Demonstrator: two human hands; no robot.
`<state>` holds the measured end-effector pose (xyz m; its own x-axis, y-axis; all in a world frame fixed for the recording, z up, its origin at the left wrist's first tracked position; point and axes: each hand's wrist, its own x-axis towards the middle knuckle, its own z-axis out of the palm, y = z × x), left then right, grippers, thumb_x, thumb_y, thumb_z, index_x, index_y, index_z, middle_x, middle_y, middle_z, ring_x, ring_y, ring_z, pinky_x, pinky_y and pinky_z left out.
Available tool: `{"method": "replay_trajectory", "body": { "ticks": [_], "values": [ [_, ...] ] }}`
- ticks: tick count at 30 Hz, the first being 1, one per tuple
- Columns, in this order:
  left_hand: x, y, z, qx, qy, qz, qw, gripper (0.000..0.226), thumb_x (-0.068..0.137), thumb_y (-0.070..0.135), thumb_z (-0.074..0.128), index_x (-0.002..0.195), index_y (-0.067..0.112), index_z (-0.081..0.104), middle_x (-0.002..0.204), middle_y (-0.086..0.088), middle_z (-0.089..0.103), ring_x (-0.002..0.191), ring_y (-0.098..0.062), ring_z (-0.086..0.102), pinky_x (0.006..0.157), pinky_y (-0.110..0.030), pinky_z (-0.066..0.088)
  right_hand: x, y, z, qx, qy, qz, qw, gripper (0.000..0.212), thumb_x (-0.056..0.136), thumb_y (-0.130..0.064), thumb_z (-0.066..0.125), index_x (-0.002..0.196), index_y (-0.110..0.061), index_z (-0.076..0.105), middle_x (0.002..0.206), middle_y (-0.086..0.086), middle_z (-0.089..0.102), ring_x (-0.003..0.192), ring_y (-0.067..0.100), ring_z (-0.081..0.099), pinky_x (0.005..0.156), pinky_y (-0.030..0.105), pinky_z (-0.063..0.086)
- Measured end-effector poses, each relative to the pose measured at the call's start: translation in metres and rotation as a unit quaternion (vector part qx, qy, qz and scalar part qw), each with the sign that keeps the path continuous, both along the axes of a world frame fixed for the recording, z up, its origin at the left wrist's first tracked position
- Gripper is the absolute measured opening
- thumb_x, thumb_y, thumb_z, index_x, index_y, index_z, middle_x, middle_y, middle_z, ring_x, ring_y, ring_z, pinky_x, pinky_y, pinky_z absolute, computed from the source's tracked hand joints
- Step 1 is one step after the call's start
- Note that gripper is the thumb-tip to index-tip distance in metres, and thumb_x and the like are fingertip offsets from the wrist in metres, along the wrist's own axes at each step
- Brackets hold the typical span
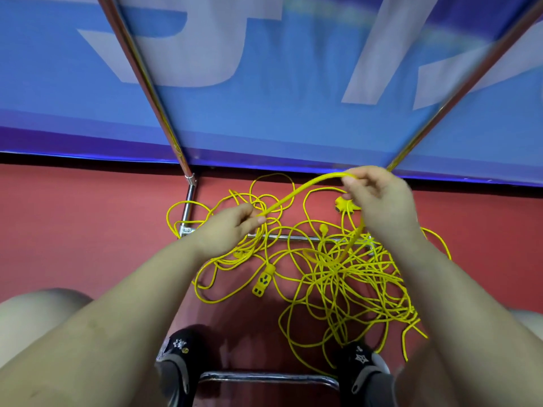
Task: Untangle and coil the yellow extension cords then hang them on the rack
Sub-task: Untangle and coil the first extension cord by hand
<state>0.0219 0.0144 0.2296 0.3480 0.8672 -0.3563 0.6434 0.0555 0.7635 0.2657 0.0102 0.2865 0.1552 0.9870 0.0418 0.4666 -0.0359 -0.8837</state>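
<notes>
A tangle of yellow extension cords (pixel 332 274) lies spread on the red floor between my feet and the blue banner. A yellow socket block (pixel 264 279) lies in the middle of the heap, and another yellow plug head (pixel 342 204) shows beside my right hand. My left hand (pixel 232 227) pinches a length of cord (pixel 296 193) that arcs up to my right hand (pixel 379 198), which grips its other end raised above the heap. The cord drops from my right hand back into the tangle. The chrome rack's two poles (pixel 152 92) rise on either side.
The rack's base bars (pixel 279 237) lie on the floor under the cords. A blue banner (pixel 264 118) with white letters stands behind. My two black shoes (pixel 182 356) rest near a chrome bar (pixel 264 377) at the bottom. My knees frame both lower corners.
</notes>
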Motion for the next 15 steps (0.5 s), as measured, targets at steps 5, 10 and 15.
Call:
{"method": "replay_trajectory", "body": {
  "ticks": [5,10,15],
  "values": [
    [0.005,0.000,0.006,0.057,0.000,-0.012,0.998,0.015,0.097,0.023,0.049,0.082,0.025,0.049,0.077,-0.009,0.057,0.068,-0.021,0.046,0.065,-0.032,0.040,0.016,-0.002,-0.009,-0.005,-0.084,-0.084,0.993,0.017,0.090,-0.017,0.058,0.106,-0.012,0.063,0.095,0.005,0.066,0.078,-0.006,0.061,0.071,0.006,0.041],
    [0.025,-0.004,0.014,0.114,-0.020,-0.055,0.992,0.009,0.097,0.028,0.050,0.090,0.024,0.055,0.071,0.007,0.054,0.069,-0.016,0.049,0.065,-0.031,0.040,-0.011,-0.017,-0.013,-0.024,-0.176,0.135,0.975,0.035,0.088,-0.026,0.062,0.122,-0.023,0.059,0.122,-0.004,0.057,0.118,0.012,0.049,0.102,0.023,0.032],
    [0.031,-0.002,0.024,0.153,-0.052,-0.035,0.986,0.011,0.095,0.026,0.053,0.092,0.019,0.061,0.064,0.012,0.049,0.061,-0.001,0.046,0.060,-0.019,0.035,-0.024,-0.018,-0.018,-0.099,-0.107,0.162,0.976,0.016,0.086,-0.023,0.065,0.101,-0.021,0.066,0.086,-0.011,0.063,0.083,0.004,0.060,0.084,0.025,0.048]
  ]
}}
